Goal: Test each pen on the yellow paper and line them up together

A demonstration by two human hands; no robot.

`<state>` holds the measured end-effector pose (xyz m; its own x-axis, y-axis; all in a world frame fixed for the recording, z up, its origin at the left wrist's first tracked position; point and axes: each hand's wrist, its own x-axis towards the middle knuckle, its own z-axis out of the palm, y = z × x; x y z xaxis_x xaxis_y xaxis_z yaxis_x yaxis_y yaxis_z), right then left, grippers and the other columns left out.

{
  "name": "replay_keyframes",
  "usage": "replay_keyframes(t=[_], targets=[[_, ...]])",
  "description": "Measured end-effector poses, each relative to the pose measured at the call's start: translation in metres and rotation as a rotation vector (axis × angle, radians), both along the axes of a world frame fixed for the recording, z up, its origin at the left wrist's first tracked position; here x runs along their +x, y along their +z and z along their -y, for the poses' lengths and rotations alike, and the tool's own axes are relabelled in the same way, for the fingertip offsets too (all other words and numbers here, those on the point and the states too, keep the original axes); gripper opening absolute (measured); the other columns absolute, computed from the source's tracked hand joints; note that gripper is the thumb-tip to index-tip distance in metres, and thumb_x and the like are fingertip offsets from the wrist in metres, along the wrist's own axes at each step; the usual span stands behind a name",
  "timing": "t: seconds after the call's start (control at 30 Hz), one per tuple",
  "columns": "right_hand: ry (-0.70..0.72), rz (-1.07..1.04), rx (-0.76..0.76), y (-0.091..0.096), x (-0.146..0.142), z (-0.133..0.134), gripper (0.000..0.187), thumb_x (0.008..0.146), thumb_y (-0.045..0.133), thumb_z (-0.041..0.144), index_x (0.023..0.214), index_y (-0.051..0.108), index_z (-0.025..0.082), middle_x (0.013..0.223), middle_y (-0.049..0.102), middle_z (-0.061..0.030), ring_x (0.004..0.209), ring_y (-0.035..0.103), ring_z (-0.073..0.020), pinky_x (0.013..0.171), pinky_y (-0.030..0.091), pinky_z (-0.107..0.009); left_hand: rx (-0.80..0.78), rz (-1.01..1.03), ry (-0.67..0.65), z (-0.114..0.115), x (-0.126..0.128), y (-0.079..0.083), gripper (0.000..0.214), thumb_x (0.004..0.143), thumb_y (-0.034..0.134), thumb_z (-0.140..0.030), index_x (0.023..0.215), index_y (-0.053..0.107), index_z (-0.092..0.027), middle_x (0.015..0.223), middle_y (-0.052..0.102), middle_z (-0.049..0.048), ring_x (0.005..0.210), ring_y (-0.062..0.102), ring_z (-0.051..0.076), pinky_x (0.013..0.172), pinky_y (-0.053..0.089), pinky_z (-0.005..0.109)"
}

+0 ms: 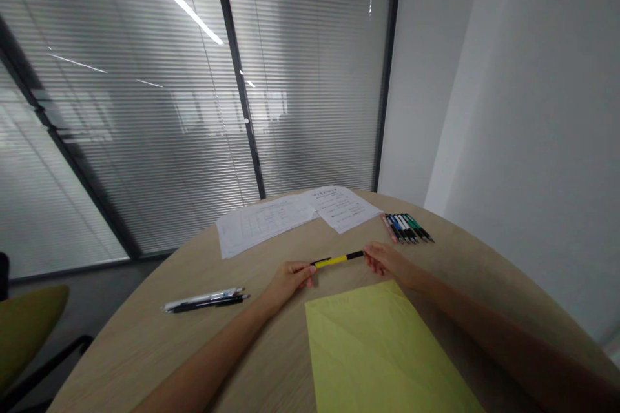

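A yellow and black pen [338, 260] lies level in the air just above the round wood-grain table [159, 342]. My left hand [289, 281] pinches its left end, and my right hand [387, 263] pinches its right end. Both hands rest close to the tabletop. Just below them, a yellow sheet [382, 348] lies flat, its top corner almost reaching my right wrist.
Printed papers [295, 216] lie at the table's far side. To their right is a row of several pens [407, 228]. Two pens [206, 300] lie left of my left hand. An olive chair [24, 329] stands left of the table, and glass partitions with blinds [145, 129] rise behind.
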<state>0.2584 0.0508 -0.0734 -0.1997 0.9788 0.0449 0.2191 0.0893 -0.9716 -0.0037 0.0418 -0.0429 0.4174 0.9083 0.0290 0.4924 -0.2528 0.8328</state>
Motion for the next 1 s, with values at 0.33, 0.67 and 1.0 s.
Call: replay_keyframes(t=[0.33,0.67,1.0], targets=[[-0.06,0.073,0.004,0.0033,0.0003,0.0054,0.035,0.071,0.047,0.049,0.061,0.045,0.015,0.046,0.04,0.0068,0.037,0.033,-0.0031,0.036,0.023,-0.017,0.016,0.009,0.005,-0.0007,0.0002,-0.0015,0.04,0.071,0.044,-0.05,0.05,0.049,-0.016,0.041,0.03,-0.0074,0.041,0.025,0.008,0.042,0.018,0.021],[-0.028,-0.008,-0.026,-0.0014,0.0042,-0.0024,0.041,0.069,0.044,0.056,0.076,0.052,0.016,0.048,0.044,0.0064,0.034,0.033,-0.004,0.034,0.023,-0.018,0.0,0.009,0.028,-0.0015,0.0004,-0.0016,0.041,0.067,0.044,-0.053,0.048,0.045,-0.017,0.04,0.03,-0.0075,0.04,0.026,0.008,0.041,0.018,0.021],[-0.048,0.064,0.015,0.0034,0.0022,0.0052,0.035,0.07,0.05,0.049,0.061,0.05,0.015,0.045,0.041,0.0063,0.038,0.034,-0.0038,0.037,0.024,-0.018,0.001,0.031,0.038,0.0036,0.0026,0.0047,0.039,0.066,0.045,-0.051,0.046,0.042,-0.018,0.039,0.031,-0.0076,0.04,0.025,0.008,0.042,0.018,0.021]])
